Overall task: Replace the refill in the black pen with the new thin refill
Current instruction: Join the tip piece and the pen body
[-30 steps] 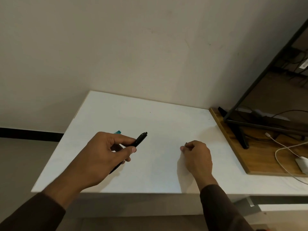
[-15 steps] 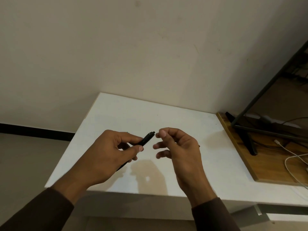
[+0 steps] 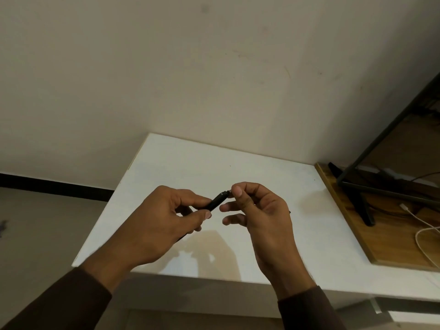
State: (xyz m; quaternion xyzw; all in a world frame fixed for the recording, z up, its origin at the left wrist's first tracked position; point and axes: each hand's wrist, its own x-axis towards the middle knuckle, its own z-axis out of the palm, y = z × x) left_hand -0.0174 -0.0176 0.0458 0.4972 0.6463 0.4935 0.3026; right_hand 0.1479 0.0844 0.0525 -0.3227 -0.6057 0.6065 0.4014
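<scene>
My left hand [image 3: 162, 217] grips the black pen [image 3: 217, 200] by its barrel above the white table [image 3: 238, 167], the pen's end pointing up and to the right. My right hand [image 3: 262, 215] faces it, thumb and forefinger pinching that end of the pen, while the other fingers hang loosely curled. Most of the barrel is hidden inside my left fist. A small dark tip [image 3: 290, 212] shows at the right edge of my right hand; I cannot tell what it is. No thin refill is clearly in sight.
A wooden board [image 3: 392, 239] lies on the table's right side. On it stand a black monitor stand [image 3: 362, 203] and a white cable [image 3: 421, 232]. A bare wall rises behind the table, and the floor lies to the left.
My right hand rose from the table and came to the pen's end, closing thumb and forefinger on it. My left hand lifted the pen slightly and moved it right.
</scene>
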